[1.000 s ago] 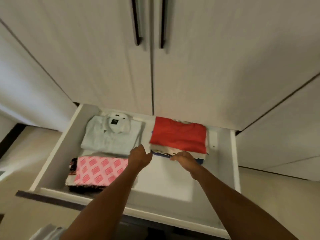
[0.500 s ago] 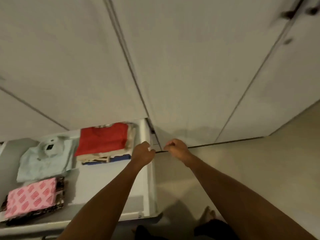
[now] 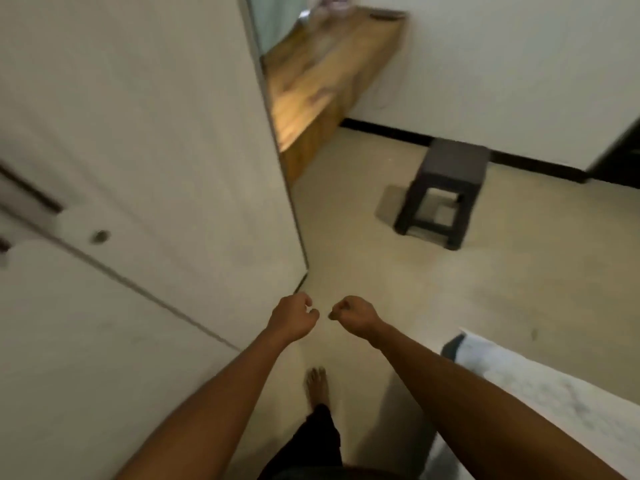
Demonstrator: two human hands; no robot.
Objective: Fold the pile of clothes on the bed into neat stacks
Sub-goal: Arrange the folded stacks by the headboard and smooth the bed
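Note:
No clothes are in view. My left hand [image 3: 293,320] and my right hand [image 3: 353,316] are held out side by side over the floor, a small gap between them. Both have their fingers curled in and hold nothing. A corner of the bed [image 3: 540,389] with a white sheet shows at the lower right, just right of my right forearm. The drawer with the folded stacks is out of sight.
A white wardrobe [image 3: 138,161] fills the left side, its corner edge just beyond my left hand. A dark stool [image 3: 446,188] stands on the beige floor at the right. A wooden unit [image 3: 322,74] sits against the far wall. My bare foot [image 3: 317,386] is below my hands.
The view has swung right, away from the open drawer and its folded stacks, to the floor, stool and bed corner. Both hands left the red-topped stack and now hold nothing.

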